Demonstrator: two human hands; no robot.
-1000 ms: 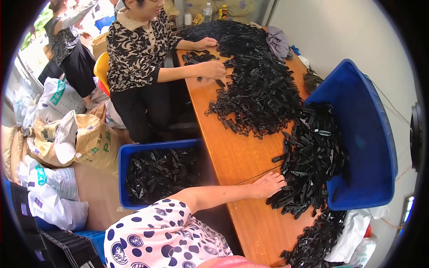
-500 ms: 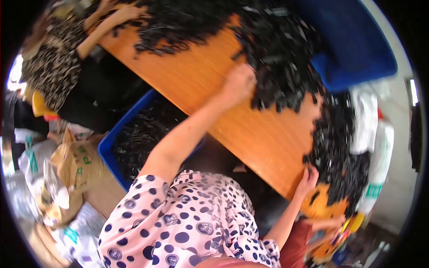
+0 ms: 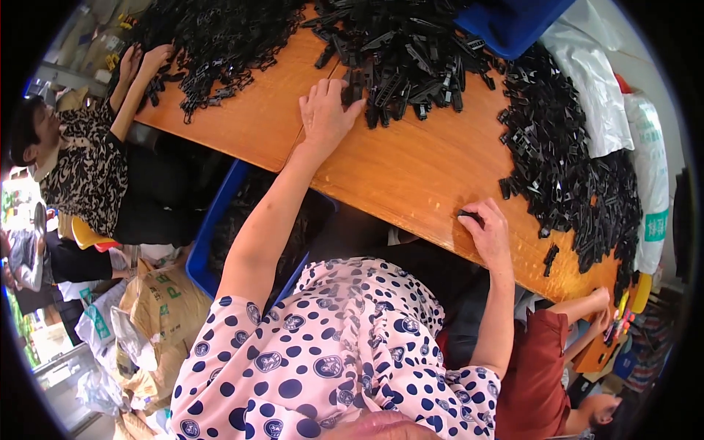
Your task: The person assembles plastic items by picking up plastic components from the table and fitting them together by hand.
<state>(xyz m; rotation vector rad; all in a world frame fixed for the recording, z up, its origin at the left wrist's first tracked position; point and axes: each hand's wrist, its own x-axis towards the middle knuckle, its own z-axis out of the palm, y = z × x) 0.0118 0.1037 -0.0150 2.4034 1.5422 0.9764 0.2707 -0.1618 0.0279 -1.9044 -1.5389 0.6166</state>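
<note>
At the near edge of a large pile of long black plastic clip-like pieces (image 3: 411,59), my left hand (image 3: 326,121) rests with its fingers stretched and the thumb apart. One black piece (image 3: 353,86) lies between its thumb and forefinger, not clearly gripped. Over the table's front edge, my right hand (image 3: 490,233) pinches a small black plastic piece (image 3: 471,217) between thumb and fingers. Part of that piece is hidden by the fingers. To the right spreads a heap of smaller black plastic parts (image 3: 543,139), and a single loose part (image 3: 551,258) lies near it.
The wooden table (image 3: 411,176) runs across in front of me. A blue bin (image 3: 506,29) stands at the far right, another blue bin (image 3: 213,235) below the table at left. Co-workers sit at left (image 3: 88,161) and right (image 3: 539,367). Filled sacks (image 3: 165,301) stand at lower left.
My left hand has moved left and its fingers have spread. My right hand has come away from the smaller parts, now with a black piece in its pinch. The view has shifted.
</note>
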